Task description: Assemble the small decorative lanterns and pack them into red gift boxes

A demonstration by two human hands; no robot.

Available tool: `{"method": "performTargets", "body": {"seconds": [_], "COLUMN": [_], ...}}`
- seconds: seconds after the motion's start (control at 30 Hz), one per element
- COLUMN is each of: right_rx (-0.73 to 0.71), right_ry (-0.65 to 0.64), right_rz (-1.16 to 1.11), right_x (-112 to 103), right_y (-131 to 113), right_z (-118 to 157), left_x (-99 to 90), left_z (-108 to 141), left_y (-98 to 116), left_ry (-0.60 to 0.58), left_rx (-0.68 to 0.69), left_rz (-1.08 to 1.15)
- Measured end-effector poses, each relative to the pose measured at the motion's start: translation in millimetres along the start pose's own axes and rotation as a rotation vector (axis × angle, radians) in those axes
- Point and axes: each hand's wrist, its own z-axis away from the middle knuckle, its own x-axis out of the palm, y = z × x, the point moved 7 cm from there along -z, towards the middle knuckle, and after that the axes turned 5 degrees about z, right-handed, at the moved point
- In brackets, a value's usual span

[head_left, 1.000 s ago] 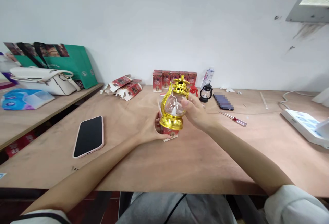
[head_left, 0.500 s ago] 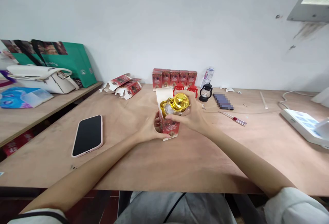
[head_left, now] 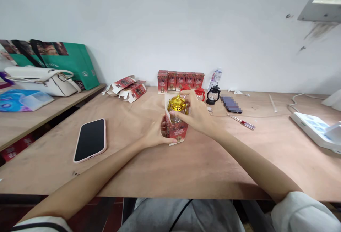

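Note:
My left hand [head_left: 156, 132] grips the lower left side of a red printed box [head_left: 178, 130] with an open top and a raised white flap. A small gold lantern [head_left: 178, 103] stands upright, its lower part inside the box and its gold top above the rim. The thumb and fingers of my right hand [head_left: 195, 113] are closed round the lantern's upper right side. Behind my right hand are red lanterns [head_left: 199, 94], partly hidden, and a black lantern [head_left: 213, 95].
Red boxes [head_left: 181, 81] line the wall beside a plastic bottle [head_left: 215, 77]. Unfolded boxes [head_left: 128, 88] lie left of them. A phone [head_left: 91, 140] lies left, a dark phone [head_left: 231, 104] and a screwdriver [head_left: 245, 123] right. A white device [head_left: 317, 131] sits far right.
The gold lantern has gone from tilted to upright and sits lower in the box. My right hand has turned with it, while my left hand keeps its hold.

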Motion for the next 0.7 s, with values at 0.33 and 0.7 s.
{"method": "performTargets", "body": {"seconds": [0.33, 0.7], "right_rx": [-0.107, -0.098], "right_ry": [-0.155, -0.223], "right_rz": [0.087, 0.072], "right_x": [6, 5], "right_y": [-4, 0], "right_z": [-3, -4], "left_x": [4.1, 1.1], "left_z": [2, 1], "left_y": [6, -5], "left_ry": [-0.022, -0.006], "left_rx": [0.074, 0.245], "left_rz": [-0.044, -0.188]}}
